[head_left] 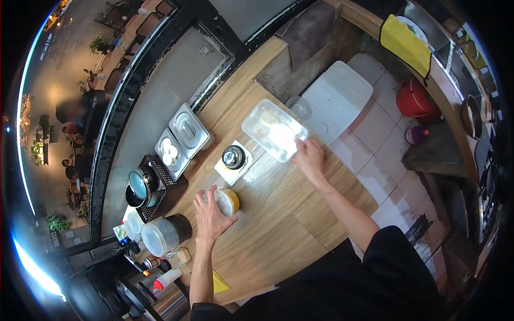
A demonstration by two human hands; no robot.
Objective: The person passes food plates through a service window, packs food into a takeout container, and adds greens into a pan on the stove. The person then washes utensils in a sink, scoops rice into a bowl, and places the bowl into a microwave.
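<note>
My left hand (210,218) is curled around a round plastic tub (227,202) with yellow sides, its fingers and thumb on opposite sides. My right hand (309,158) pinches the near right corner of a clear rectangular plastic container (261,132), whose surface is partly lost in glare. Some pale contents show through it, but I cannot make out what they are. Between the hands, a shiny round metal piece with a dark rim (233,157) sits on a white square base (224,173) on the wooden counter (278,195).
Metal pans stand along the left edge, one with a lid (187,128), another holding white round items (169,154). A dark basket of bowls (152,188), a large lidded tub (159,238) and a red-capped bottle (167,279) lie nearer. Right of the counter are a white lidded bin (340,99) and a red bucket (416,100).
</note>
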